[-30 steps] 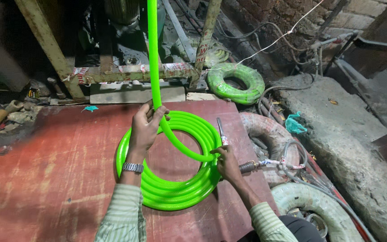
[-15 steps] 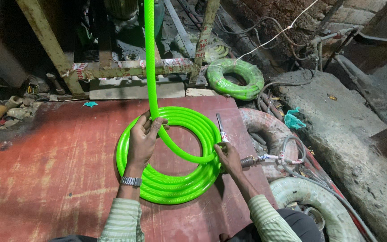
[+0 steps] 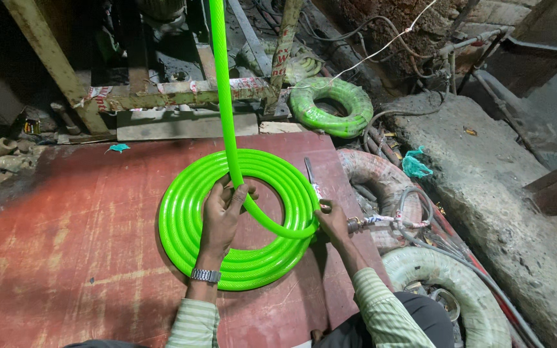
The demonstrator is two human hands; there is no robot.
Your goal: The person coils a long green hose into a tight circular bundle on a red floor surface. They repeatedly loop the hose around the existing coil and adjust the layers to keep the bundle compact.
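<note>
- The left hand (image 3: 222,212) wraps its fingers around a bright green hose (image 3: 227,109), glossy plastic with a fine braided mesh under the skin, gripping it where the straight run from the far top of the scene bends into the coil.
- The coil (image 3: 182,225) lies flat on a worn red board (image 3: 66,245), several round turns stacked into a neat ring; the board's surface is scuffed and streaked with pale dust.
- The right hand (image 3: 333,221) rests at the coil's right rim, fingers curled against the outermost turn; whether it pinches the hose or only presses it cannot be told.
- A slim metal tool (image 3: 311,177) lies just beside that hand, pointing away.
- A metal-link wristwatch (image 3: 205,276) sits on the left wrist, above a pale striped sleeve (image 3: 195,325).
- Far right of the board, a second green coil (image 3: 330,106) lies among cables, bound with wrap.
- To the right, pale, dusty hose coils (image 3: 372,171) lie near a rough concrete ledge (image 3: 485,193).
- A rusty, paint-flaked metal frame (image 3: 182,96) crosses the far side.
</note>
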